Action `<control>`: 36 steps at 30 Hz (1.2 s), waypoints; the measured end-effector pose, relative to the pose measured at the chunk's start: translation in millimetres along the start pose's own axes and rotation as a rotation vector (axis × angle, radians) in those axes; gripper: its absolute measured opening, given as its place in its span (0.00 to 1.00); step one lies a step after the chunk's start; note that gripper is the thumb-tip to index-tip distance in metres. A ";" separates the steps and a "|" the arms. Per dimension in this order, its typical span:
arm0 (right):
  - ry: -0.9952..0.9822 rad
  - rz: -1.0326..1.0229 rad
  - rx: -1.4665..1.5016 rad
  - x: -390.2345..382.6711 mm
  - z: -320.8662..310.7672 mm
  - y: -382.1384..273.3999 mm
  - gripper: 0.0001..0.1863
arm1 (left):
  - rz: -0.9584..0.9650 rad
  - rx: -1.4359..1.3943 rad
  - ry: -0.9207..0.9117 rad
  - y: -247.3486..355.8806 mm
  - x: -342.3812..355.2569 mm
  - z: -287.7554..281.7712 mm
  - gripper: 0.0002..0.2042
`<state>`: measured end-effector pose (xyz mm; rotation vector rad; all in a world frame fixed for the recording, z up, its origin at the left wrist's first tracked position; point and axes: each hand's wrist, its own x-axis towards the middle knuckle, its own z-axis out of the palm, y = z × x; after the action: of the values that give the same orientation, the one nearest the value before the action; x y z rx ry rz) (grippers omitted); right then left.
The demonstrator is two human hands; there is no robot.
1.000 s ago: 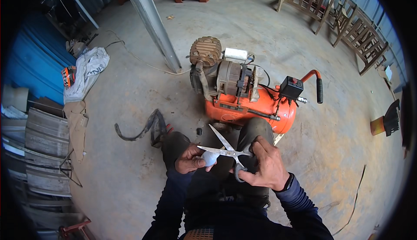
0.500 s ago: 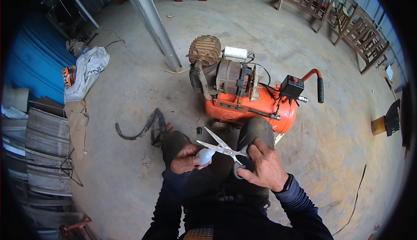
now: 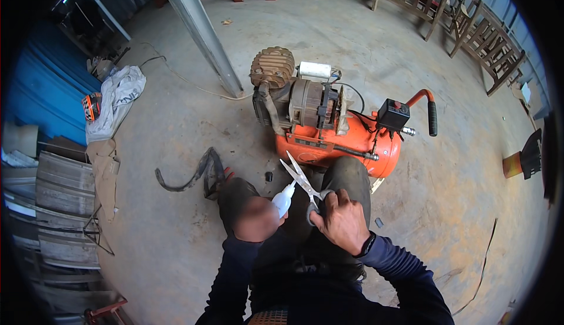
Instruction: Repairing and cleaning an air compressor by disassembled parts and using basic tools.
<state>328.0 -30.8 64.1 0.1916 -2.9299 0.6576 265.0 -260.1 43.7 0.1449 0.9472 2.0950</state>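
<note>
Concrete floor (image 3: pixel 176 219) under me, my left hand (image 3: pixel 257 220) clenched round a small white tube (image 3: pixel 284 198) above my knee, my right hand (image 3: pixel 342 222) grasping scissors (image 3: pixel 301 178) nearly shut at its tip, so a slipped blade could nick my fingers beside the orange compressor (image 3: pixel 335 131).

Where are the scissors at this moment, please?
In the head view the scissors are just below centre, held in the right hand, blades pointing up-left toward the orange air compressor, beside the small white bottle in the left hand.
</note>
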 end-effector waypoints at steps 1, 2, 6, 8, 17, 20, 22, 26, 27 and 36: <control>0.000 -0.001 0.001 0.8 0.0 1.1 0.23 | -0.031 -0.042 0.031 0.2 -0.3 0.2 0.14; -0.004 0.000 -0.011 0.6 -0.6 3.5 0.23 | -0.031 -0.042 0.031 0.4 -0.7 -0.1 0.14; -0.068 -0.046 -0.017 1.4 -10.5 20.4 0.22 | -0.085 -0.050 0.011 0.5 -1.5 -4.5 0.13; -0.179 -0.154 0.021 4.8 -21.1 29.9 0.21 | -0.118 -0.068 -0.017 1.0 -1.0 -10.6 0.13; -0.050 0.515 0.928 18.5 -53.7 93.6 0.25 | -0.131 -0.144 0.056 -12.3 -18.4 -21.1 0.11; -0.103 0.578 0.848 11.6 -82.9 123.5 0.26 | -0.055 -0.123 0.040 -10.2 -30.0 -31.4 0.10; -0.072 0.656 0.808 -6.8 -84.8 135.9 0.27 | -0.012 -0.111 0.034 -10.3 -31.6 -38.0 0.10; 0.063 0.781 0.804 -54.9 -42.7 163.5 0.29 | 0.011 0.019 -0.185 -2.6 -12.0 -51.1 0.17; 0.127 0.789 0.677 -69.1 -22.2 173.9 0.30 | 0.032 0.011 -0.246 -1.2 -4.8 -50.2 0.14; -0.279 0.900 -0.393 -290.1 215.0 330.5 0.26 | 0.275 1.056 0.083 38.5 39.4 -2.8 0.12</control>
<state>541.2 200.1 -311.2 -1.2098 -3.2302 0.0969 213.4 -248.3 59.3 0.7563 2.0920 1.6153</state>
